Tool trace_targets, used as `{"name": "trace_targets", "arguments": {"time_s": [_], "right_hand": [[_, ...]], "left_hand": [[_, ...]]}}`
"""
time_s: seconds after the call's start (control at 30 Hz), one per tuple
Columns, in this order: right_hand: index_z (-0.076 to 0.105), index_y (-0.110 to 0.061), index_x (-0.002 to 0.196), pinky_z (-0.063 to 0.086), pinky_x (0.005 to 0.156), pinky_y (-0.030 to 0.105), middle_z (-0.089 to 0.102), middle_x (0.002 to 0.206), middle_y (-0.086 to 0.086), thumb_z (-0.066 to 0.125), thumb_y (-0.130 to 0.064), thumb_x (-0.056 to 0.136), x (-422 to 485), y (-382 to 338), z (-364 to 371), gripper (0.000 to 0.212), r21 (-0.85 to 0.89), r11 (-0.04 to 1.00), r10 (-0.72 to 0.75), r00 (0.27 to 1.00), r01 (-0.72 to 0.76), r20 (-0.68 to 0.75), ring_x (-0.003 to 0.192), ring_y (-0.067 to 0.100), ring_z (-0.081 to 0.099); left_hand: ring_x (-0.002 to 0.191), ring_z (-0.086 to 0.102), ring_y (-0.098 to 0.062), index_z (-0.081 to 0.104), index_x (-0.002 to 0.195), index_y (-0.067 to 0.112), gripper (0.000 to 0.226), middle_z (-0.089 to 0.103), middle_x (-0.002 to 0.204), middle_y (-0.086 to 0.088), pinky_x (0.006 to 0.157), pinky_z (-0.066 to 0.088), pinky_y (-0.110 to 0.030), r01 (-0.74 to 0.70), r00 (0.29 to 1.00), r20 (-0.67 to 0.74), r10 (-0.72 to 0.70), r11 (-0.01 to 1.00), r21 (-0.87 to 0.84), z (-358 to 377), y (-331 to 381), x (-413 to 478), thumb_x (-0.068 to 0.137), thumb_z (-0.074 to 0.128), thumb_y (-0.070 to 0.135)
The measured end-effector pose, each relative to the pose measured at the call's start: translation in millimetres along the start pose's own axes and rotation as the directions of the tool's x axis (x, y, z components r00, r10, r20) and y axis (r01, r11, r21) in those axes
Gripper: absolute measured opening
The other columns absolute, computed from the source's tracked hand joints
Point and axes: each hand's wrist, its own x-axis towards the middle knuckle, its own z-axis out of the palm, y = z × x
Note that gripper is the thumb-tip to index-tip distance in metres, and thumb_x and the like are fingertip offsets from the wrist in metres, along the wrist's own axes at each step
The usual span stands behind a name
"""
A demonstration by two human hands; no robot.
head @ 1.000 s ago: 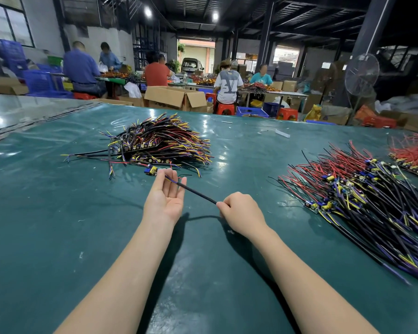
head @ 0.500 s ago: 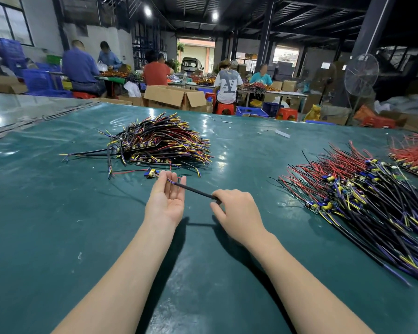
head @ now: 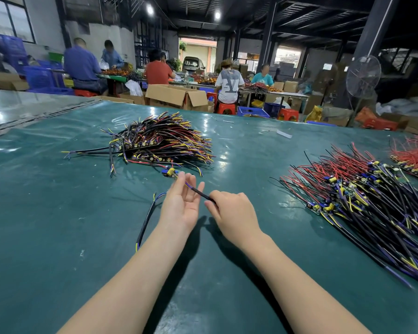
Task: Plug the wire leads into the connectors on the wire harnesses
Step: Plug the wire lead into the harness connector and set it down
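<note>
My right hand [head: 232,210] pinches one end of a black wire lead [head: 200,194]. The lead's blue tip reaches across the spread fingers of my left hand [head: 181,206], which is held palm up and grips nothing. Just beyond my left fingertips a small yellow and blue connector [head: 170,171] lies on the green table [head: 58,213]. Behind it sits a pile of black, red and yellow harnesses [head: 162,141]. A second black lead [head: 145,221] lies loose on the table, left of my left wrist.
A large pile of black and red wires with small boards [head: 362,201] spreads over the right of the table, with a red-wire pile [head: 415,157] beyond it. A white scrap [head: 284,133] lies far back. Several people work at tables behind cardboard boxes [head: 176,96].
My right hand has slid left along the black lead, closer to my left hand. A loose black lead now shows on the table left of my left wrist.
</note>
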Motion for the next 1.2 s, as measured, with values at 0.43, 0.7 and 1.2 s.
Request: {"name": "trace_targets", "arguments": {"time_s": [0.43, 0.7, 1.2], "right_hand": [[0.053, -0.024, 0.053, 0.027, 0.049, 0.023, 0.041, 0.037, -0.008, 0.052, -0.022, 0.089, 6, 2, -6, 0.036, 0.625, 0.657, 0.288, 0.906, -0.422, 0.309, 0.035, 0.004, 0.036], [0.048, -0.02, 0.051, 0.035, 0.057, 0.029, 0.045, 0.046, 0.001, 0.047, -0.029, 0.093, 8, 13, -5, 0.044, 0.478, 0.756, 0.344, 0.892, -0.448, 0.292, 0.047, 0.015, 0.042], [0.067, -0.014, 0.095, 0.042, 0.072, 0.032, 0.067, 0.089, 0.005, 0.044, -0.014, 0.094, 0, 16, 4, 0.023, 0.405, 0.855, 0.3, 0.946, -0.324, 0.124, 0.085, 0.027, 0.055]], "left_hand": [[0.051, 0.066, -0.007, 0.057, 0.079, 0.007, 0.016, 0.068, 0.054, 0.001, 0.064, 0.057, -0.026, -0.08, 0.997, -0.003, 0.08, 0.996, 0.046, 6, 10, -4, 0.093, 0.05, 0.008], [0.07, 0.059, -0.006, 0.058, 0.077, 0.01, 0.019, 0.067, 0.053, 0.004, 0.091, 0.042, -0.026, 0.03, 0.999, -0.012, -0.031, 0.998, -0.056, 13, 7, -10, 0.093, 0.051, 0.015], [0.041, 0.06, -0.004, 0.054, 0.073, 0.01, 0.025, 0.061, 0.046, 0.004, 0.095, 0.042, -0.032, -0.02, 0.994, -0.106, -0.01, 0.959, -0.283, -2, 26, 5, 0.097, 0.047, 0.018]]}}
